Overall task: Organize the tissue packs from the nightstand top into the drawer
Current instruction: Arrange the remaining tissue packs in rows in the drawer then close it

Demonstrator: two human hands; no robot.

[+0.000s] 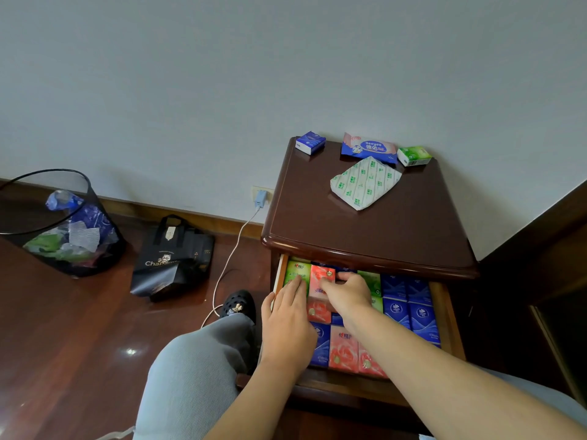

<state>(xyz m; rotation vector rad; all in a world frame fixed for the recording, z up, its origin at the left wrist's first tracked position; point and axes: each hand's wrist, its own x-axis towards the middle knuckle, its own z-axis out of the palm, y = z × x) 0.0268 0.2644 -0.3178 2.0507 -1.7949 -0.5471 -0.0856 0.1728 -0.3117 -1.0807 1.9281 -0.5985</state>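
Both hands are in the open drawer [444, 312] of the nightstand [365, 236]. Left hand [287, 319] lies flat, fingers straight, pressing the green pack [297, 273] at the back-left corner, prob. to keep that row from tipping. Right hand [344, 292] has fingers curled round the red pack [320, 277] beside it, seating it upright w/ the others. Packs stand on edge in tight rows, sorted by color (blue at right), so more fit. Not done yet: on top sit a blue pack [310, 142], a wipes pouch [370, 149], a small green pack [414, 155] and a white-green packet [365, 182], well apart from the drawer.
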